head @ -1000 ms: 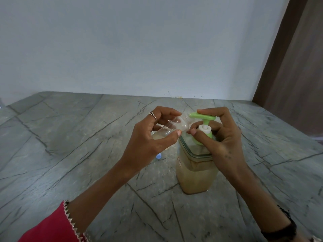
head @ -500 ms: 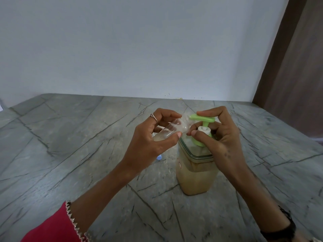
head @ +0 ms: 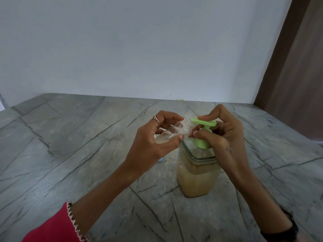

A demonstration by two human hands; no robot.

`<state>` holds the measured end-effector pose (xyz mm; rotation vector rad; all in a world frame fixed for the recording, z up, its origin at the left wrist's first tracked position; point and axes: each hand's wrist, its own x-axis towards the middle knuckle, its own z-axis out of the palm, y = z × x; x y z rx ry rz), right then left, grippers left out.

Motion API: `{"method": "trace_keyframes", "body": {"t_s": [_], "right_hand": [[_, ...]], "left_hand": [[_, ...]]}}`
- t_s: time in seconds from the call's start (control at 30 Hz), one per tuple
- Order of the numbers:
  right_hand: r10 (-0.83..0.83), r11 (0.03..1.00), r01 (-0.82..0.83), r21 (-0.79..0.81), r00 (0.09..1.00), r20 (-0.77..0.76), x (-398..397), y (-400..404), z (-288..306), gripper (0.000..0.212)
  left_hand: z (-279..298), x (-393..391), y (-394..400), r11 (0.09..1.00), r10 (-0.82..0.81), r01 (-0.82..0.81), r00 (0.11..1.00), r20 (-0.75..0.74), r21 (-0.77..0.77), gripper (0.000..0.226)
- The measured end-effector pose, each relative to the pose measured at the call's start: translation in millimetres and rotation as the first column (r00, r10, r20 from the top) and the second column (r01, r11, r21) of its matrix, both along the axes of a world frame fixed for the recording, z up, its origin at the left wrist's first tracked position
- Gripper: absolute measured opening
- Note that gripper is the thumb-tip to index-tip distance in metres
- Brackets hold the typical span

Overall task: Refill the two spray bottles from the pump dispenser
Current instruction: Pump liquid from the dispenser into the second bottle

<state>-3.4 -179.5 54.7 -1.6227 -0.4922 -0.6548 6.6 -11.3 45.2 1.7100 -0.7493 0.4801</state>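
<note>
A clear square pump dispenser (head: 197, 177) holding tan liquid stands on the grey stone counter (head: 70, 145). Its green pump head (head: 203, 122) points left. My left hand (head: 153, 142) grips a small clear spray bottle (head: 172, 131), tilted, with its open mouth up against the pump's spout. A little pale liquid lies in the bottle's low end. My right hand (head: 222, 135) curls round the pump, index finger on top of the green head and thumb under the spout. A second spray bottle is not plainly visible.
A small blue thing (head: 160, 159) peeks out on the counter below my left wrist, mostly hidden. A plain white wall rises behind the counter, and a brown wooden panel (head: 293, 67) stands at the right.
The green pump head sits a bit lower under my right index finger and hides the white collar seen before. My left hand keeps the bottle at the spout.
</note>
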Motion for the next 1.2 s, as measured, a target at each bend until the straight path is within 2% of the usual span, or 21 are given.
{"method": "trace_keyframes", "body": {"t_s": [0.23,0.37,0.5,0.93,1.03,1.2], "right_hand": [[0.041,0.993,-0.037,-0.11,0.998,0.039,-2.0,-3.6,-10.2,0.027],[0.125,0.96,-0.111,-0.256,0.991,0.038,-1.6,-10.5,-14.1,0.053],[0.159,0.951,-0.149,-0.272,0.987,0.013,-1.3,-12.3,-12.9,0.062],[0.119,0.989,-0.113,-0.099,0.991,0.057,-2.6,-3.0,-11.8,0.038],[0.112,0.992,-0.11,-0.057,0.993,0.04,-1.9,-2.2,-11.3,0.039],[0.098,0.995,-0.098,-0.026,0.995,0.0,0.5,-3.9,-10.5,0.022]], "left_hand": [[1.5,0.2,1.2,1.0,0.007,-0.007,1.0,-0.004,-0.02,0.03],[2.1,1.0,1.8,1.0,0.019,-0.019,1.0,0.003,-0.011,0.031],[1.8,1.2,1.2,1.0,0.028,-0.028,1.0,0.003,0.0,0.032],[1.8,1.9,1.2,1.0,0.03,-0.03,1.0,0.001,-0.001,0.032],[1.5,2.4,1.2,1.0,0.025,-0.025,1.0,0.001,-0.004,0.031],[-0.4,1.5,1.4,1.0,0.01,-0.01,1.0,0.006,0.022,0.028]]}}
